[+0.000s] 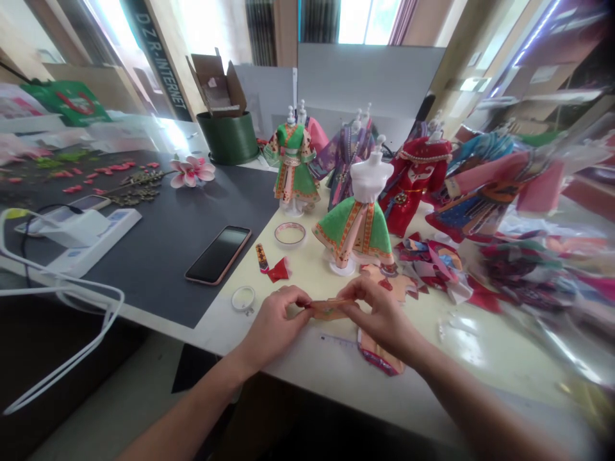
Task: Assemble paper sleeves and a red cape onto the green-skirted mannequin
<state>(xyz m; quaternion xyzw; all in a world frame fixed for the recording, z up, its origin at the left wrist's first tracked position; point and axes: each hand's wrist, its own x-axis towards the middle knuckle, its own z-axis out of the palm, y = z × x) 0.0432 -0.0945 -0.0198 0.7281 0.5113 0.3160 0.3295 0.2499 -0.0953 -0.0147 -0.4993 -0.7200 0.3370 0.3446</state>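
Bright windowed room, dark mat (pixel 163 256) on the left side of the table, pale top (pixel 494 349) to the right. Left: white power strip (pixel 103 240), pink flower (pixel 192 171), phone (pixel 220 255) lying on the mat. Next over: small white ring (pixel 244 298), patterned strip (pixel 262 258), red scrap (pixel 279 269), larger ring (pixel 289 235) behind.

Left hand (pixel 277 318) pinches the left end of a small peach-orange piece (pixel 330 310), thumb and fingertips together. Piece sits between the hands, near the table's front edge. Its top edge looks stepped; can't tell if that's a second layer. Ruler (pixel 339 341) lies just below it, form in green skirt (pixel 368 176) stands behind. Right hand (pixel 379 307) pinches the other end, same light closure.

Handling: equal tension both ends, pinches level, edges lined up before pressing anything flat. Thin stuff, probably creases easily; don't stretch it. Watch the red-edged cloth (pixel 379 353) under the right wrist, could get dragged. Right: loose scraps (pixel 439 262), red-dressed form (pixel 417 176).
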